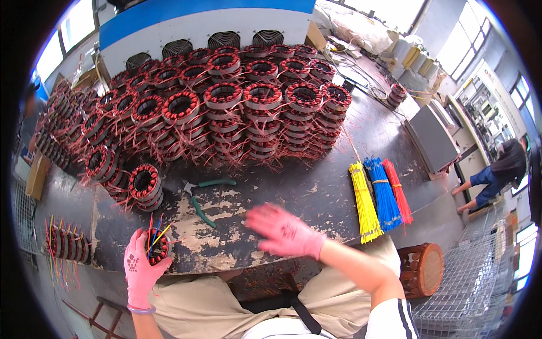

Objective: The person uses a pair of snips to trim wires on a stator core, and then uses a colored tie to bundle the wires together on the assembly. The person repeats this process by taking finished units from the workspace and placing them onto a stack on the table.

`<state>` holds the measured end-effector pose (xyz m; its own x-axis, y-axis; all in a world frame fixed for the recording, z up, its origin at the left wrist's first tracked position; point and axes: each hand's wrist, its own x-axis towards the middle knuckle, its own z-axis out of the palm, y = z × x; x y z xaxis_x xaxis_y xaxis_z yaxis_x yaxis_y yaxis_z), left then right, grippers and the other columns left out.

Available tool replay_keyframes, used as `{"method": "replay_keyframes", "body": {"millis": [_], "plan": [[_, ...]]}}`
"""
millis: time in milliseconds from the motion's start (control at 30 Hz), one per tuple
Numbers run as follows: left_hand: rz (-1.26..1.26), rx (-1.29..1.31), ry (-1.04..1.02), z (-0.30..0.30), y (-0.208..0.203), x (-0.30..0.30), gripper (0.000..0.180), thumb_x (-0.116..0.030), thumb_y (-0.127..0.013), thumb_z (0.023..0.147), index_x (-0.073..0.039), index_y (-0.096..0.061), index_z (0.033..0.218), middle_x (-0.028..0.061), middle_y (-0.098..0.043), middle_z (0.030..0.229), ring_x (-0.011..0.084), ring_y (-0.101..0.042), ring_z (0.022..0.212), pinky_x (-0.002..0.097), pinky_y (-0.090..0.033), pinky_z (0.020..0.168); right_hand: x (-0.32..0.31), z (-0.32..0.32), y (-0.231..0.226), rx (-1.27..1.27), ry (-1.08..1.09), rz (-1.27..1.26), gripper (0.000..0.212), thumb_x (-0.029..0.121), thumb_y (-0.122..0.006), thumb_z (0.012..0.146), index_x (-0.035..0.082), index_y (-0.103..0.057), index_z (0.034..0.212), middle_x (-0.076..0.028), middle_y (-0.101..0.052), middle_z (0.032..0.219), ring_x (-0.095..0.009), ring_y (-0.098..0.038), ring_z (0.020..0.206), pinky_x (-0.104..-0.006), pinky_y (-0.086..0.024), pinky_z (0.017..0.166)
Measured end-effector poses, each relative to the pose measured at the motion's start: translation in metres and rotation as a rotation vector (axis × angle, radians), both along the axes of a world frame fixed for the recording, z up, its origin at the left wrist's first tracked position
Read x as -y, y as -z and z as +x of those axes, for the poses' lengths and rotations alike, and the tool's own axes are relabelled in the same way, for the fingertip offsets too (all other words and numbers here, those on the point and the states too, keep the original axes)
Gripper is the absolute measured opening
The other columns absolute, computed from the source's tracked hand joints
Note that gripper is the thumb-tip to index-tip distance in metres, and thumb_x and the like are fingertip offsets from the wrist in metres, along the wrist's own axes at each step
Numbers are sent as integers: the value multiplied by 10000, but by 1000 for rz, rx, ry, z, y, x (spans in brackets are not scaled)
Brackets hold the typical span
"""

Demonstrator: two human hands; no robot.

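My left hand (138, 261), in a pink glove, is closed around a wound motor stator (160, 248) at the table's front edge. Blue, yellow and red lead wires stick up from this stator. Slightly blurred by motion, my right hand (285, 230), gloved the same way, is over the tabletop with its fingers stretched out and nothing in them. Beyond it lies a pair of green-handled pliers (204, 199), its handles spread. To the right of that hand are bundles of yellow wires (366, 203), blue wires (384, 195) and red wires (398, 192), lying side by side.
Stacks of red-wound stators (261, 96) fill the back of the dark worn table (305, 192). A shorter stack (145, 186) stands nearer me. Stators with coloured leads (68, 244) sit at the left edge. A wooden drum-shaped stool (420, 270) is at right. Another person (499, 172) bends over farther right.
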<state>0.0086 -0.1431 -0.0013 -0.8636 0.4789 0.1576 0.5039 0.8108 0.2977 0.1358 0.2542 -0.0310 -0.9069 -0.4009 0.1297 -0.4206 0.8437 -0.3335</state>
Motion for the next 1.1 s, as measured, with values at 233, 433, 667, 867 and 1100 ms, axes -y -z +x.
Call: {"method": "replay_keyframes", "body": {"millis": [233, 433, 667, 867, 1100], "plan": [[5, 93, -25, -6, 1, -19, 895, -278, -904, 645, 39, -495, 1376, 250, -468, 1480, 437, -504, 1304, 485, -411, 1102, -123, -35, 5, -231, 218, 82, 520, 313, -568, 949, 52, -541, 1398, -175, -521, 1483, -348, -475, 1382, -490, -319, 1192], [-41, 102, -192, 2, 1, -27, 925, -326, -916, 620, 15, -509, 1377, 254, -474, 1460, 430, -519, 1286, 475, -434, 1079, -74, 63, -10, -50, -16, -101, 583, 357, -608, 939, 41, -520, 1420, -185, -502, 1498, -347, -450, 1413, -493, -298, 1224], [62, -33, -136, 11, -10, -38, 691, -408, -917, 599, -87, -653, 1151, 145, -647, 1138, 347, -611, 1105, 457, -500, 952, -154, -24, 10, -43, 460, 11, 619, 372, -600, 960, 56, -494, 1481, -203, -450, 1554, -368, -391, 1458, -458, -288, 1222], [262, -127, -235, 35, -124, 54, 833, -346, -935, 637, -26, -569, 1314, 182, -600, 1268, 336, -616, 1179, 402, -503, 997, -110, 21, -13, -285, 337, -85, 346, 93, -599, 884, 15, -642, 1218, -192, -612, 1344, -410, -536, 1282, -530, -362, 1152], [298, -232, -604, -44, -177, 191, 875, -243, -913, 717, 47, -475, 1417, 172, -624, 1316, 238, -607, 1219, 360, -477, 1060, -48, 42, 22, -225, 290, -104, 380, 99, -607, 837, 28, -615, 1210, -171, -583, 1343, -404, -499, 1297, -555, -332, 1161]]}}
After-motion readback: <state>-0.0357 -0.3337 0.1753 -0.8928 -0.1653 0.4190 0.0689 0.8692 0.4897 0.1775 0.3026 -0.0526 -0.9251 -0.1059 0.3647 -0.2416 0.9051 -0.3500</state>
